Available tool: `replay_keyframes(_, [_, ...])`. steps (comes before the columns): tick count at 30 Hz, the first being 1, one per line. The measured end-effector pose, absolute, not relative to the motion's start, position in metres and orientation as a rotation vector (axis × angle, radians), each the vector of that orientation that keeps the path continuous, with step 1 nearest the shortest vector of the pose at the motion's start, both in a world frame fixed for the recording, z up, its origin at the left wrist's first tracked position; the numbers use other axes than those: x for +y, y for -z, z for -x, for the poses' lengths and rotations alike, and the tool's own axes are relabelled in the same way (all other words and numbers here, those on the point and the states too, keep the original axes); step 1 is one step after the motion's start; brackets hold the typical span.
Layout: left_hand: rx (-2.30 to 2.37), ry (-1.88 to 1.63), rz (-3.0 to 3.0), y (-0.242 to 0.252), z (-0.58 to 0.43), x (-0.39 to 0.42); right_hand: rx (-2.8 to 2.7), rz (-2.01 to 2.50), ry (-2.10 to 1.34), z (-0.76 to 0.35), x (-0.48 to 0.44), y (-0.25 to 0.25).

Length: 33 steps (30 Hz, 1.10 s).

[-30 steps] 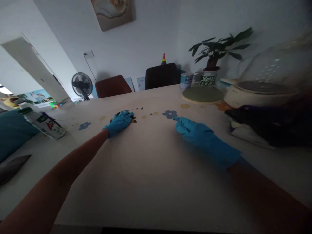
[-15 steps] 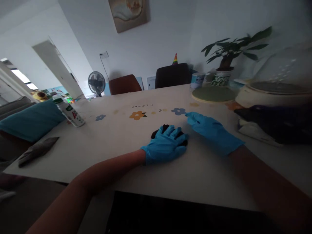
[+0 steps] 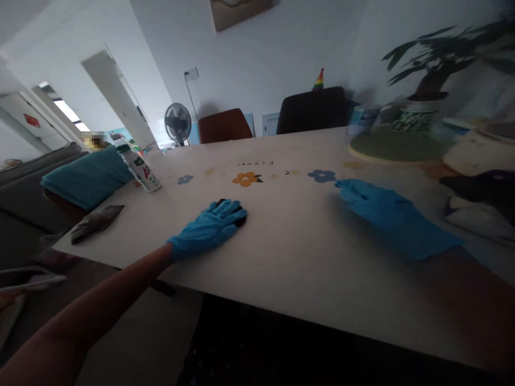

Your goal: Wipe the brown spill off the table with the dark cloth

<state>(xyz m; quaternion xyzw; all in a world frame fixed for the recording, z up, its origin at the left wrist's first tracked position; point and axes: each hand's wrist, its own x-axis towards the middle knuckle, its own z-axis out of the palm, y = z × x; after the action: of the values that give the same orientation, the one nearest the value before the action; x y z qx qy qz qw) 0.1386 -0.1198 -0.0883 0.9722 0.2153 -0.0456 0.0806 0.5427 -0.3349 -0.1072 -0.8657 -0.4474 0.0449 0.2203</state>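
Note:
My left hand (image 3: pixel 209 225), in a blue glove, lies over a bunched black cloth (image 3: pixel 242 220) and presses it against the white tabletop (image 3: pixel 281 241). Most of the cloth is hidden under the palm and fingers; dark edges show at the fingertips. My right hand (image 3: pixel 390 212), also blue-gloved, hovers over the table at the right, close to a printed blue flower (image 3: pixel 322 176). Its fingers are drawn together in a pinch, and whether anything is between them cannot be made out.
A white bottle with a green cap (image 3: pixel 140 170) stands at the left, behind a crumpled dark grey cloth (image 3: pixel 98 222). To the right are a round green mat (image 3: pixel 386 146), a potted plant (image 3: pixel 414 115), a can (image 3: pixel 362 120) and a dark bundle (image 3: pixel 483 193). Chairs line the far side.
My left hand has slid leftward across the table with the black cloth under it. My right hand stays raised at the right, still pinched. The view has turned slightly left.

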Motion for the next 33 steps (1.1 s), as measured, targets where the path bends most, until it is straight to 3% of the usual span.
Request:
replay_keyframes(5, [1.142,0.182,-2.742,0.080,-0.096,-0.064,-1.150,2.329,-0.210,-0.543,-0.335,0.107])
replay_keyframes(12, [1.281,0.117,-2.716,0.088,-0.111,-0.034,-1.168,2.376,-0.270,-0.524,-0.335,0.088])
replay_keyframes(22, [1.087,0.074,-2.810,0.082,-0.233,-0.045,-1.106,2.385,-0.318,-0.506,-0.333,0.075])
replay_keyframes(33, [0.377,0.061,-3.029,0.100,-0.388,-0.138,-1.112,2.452,-0.303,-0.524,-0.328,0.088])
